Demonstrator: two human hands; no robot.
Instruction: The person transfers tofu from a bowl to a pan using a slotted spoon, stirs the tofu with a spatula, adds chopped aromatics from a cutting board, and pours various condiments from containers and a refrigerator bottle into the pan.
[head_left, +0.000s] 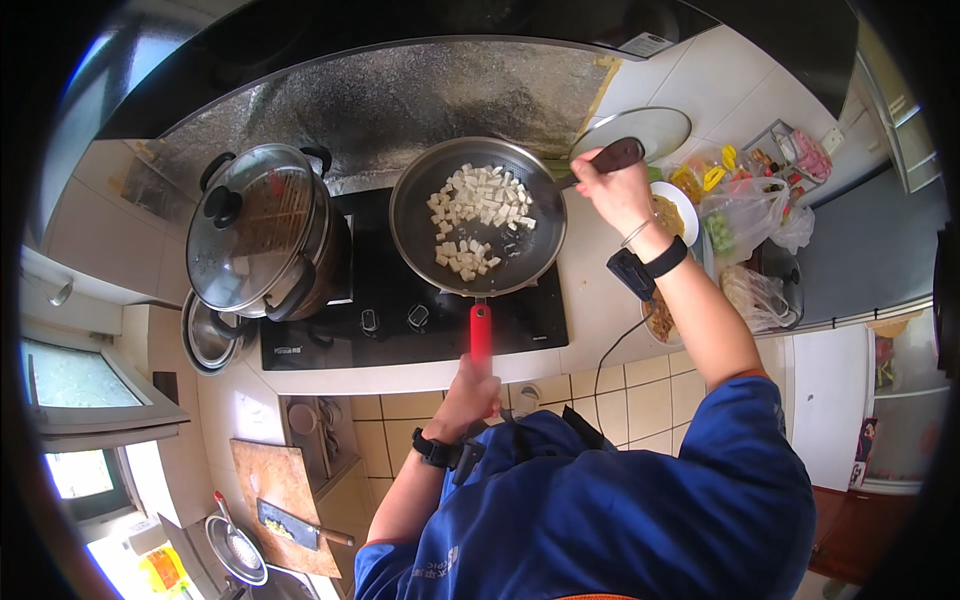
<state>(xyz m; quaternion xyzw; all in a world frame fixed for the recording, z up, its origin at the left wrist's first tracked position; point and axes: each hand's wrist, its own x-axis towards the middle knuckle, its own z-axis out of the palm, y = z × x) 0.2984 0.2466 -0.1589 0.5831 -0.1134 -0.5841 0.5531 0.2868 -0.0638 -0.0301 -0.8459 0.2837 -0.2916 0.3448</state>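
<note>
My left hand (466, 397) grips the red handle (481, 330) of a dark frying pan (420, 217) on the cooktop. White cubes that look like tofu (487, 195) lie in the pan, most in a large patch toward the back and some in a smaller cluster near the front. Beyond the pan's right rim, my right hand (615, 191) is closed around the dark handle of a cooking utensil (624, 153). The utensil's narrow part points at the rim; I cannot make out its working end. Both wrists wear black straps.
A lidded steamer pot (251, 225) stands left on the black cooktop (405, 341). At right are a glass lid (637, 131), a white bowl of food (679, 210) and plastic bags (742, 217). A cleaver (289, 523) lies on a wooden cutting board (274, 480) at lower left.
</note>
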